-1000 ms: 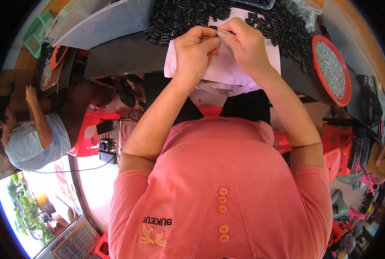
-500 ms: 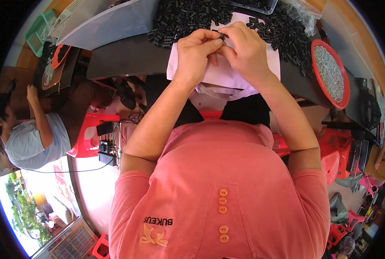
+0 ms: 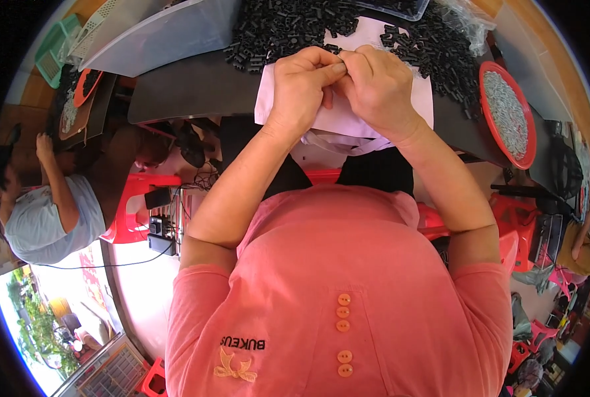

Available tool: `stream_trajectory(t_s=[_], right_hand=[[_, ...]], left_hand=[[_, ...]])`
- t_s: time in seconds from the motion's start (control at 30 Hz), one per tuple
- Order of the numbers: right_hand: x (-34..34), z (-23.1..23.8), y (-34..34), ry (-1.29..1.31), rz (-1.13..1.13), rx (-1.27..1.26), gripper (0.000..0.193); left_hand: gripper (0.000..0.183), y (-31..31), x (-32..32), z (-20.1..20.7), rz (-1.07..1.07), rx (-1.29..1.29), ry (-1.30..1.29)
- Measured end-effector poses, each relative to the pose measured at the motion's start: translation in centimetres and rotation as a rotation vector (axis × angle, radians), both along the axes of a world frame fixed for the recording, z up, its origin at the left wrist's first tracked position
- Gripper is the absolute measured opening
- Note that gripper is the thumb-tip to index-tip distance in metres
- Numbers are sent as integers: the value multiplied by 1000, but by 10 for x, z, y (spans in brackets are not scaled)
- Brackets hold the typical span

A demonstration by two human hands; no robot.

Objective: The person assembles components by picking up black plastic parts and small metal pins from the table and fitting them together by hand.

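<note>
My left hand (image 3: pixel 299 86) and my right hand (image 3: pixel 379 86) meet fingertip to fingertip above a pale pink sheet (image 3: pixel 338 120) at the table's near edge. Thumb and fingers of both are closed in a pinch. A small black plastic part showed between them half a second ago; now the fingers cover nearly all of it. Just beyond my hands spreads a heap of small black tubular plastic parts (image 3: pixel 282 33), which continues along the right side of the sheet.
A red round tray (image 3: pixel 487 126) of small silvery pieces (image 3: pixel 505 109) stands on the right. At the left are a translucent plastic bin (image 3: pixel 166 43) and a green basket (image 3: pixel 50 59). Clear plastic bags (image 3: pixel 470 26) lie at the back right. Another person (image 3: pixel 56 212) sits far left.
My right hand has shifted slightly down and turned over the pinch, hiding the black part that showed between the fingertips. My left hand stays nearly in place.
</note>
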State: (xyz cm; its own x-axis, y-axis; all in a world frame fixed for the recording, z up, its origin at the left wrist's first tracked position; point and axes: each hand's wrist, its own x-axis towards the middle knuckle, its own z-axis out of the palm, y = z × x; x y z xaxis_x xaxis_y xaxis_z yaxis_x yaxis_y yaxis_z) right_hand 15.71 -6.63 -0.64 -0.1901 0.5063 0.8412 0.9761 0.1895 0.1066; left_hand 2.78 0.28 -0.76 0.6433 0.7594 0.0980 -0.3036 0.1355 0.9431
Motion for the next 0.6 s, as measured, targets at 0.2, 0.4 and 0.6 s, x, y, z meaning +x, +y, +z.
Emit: stream_trajectory(t_s=[0.2, 0.4, 0.6], right_hand=[[-1, 0, -2, 2, 63, 27, 21], [3, -3, 4, 72, 66, 11, 22], [7, 5, -4, 544, 187, 14, 37]], left_hand=[[8, 2, -2, 0, -27, -4, -3], [6, 2, 0, -2, -38, -17, -27], [14, -4, 1, 21, 120, 89, -102]])
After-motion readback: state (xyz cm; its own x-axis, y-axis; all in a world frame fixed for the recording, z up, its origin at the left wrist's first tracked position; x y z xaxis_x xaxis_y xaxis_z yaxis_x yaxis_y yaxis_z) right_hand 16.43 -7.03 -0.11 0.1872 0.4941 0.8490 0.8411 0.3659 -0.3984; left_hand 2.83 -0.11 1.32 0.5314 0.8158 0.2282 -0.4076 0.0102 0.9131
